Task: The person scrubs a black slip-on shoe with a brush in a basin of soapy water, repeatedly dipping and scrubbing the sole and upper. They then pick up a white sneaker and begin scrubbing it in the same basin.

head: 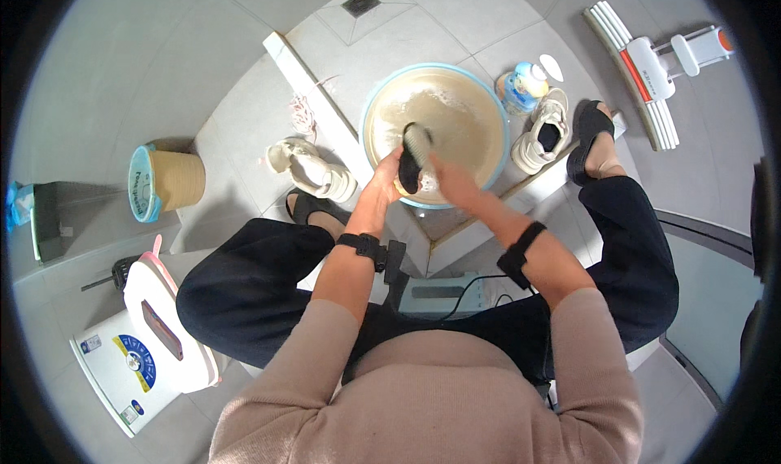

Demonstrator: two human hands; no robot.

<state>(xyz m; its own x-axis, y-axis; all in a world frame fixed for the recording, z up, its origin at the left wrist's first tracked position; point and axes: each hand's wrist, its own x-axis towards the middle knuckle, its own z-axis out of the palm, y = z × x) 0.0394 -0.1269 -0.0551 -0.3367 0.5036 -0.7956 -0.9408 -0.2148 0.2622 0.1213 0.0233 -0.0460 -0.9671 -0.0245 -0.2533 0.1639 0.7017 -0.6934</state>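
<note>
In my left hand [384, 176] is a black insole [408, 176] with a pale edge near my fingers, tilted over the near side of a round basin [504, 135]. My right hand [454, 182], slightly blurred, grips a scrub brush [418, 143] whose pale bristles lie against the insole. Cloudy water [470, 128] with some foam fills part of the basin, which has a light blue rim. Left of it sits a cream shoe [317, 174] with its tongue pulled out. Another cream shoe [542, 135] stands at the right.
Pale stone curbs [314, 79] meet in a corner below the basin. A blue pump bottle [523, 88] stands beside the right shoe. Shoelaces [302, 115] lie at left, near a waste bin [177, 180]. A sponge mop [647, 73] leans right. A phone [161, 329] rests on a white lid.
</note>
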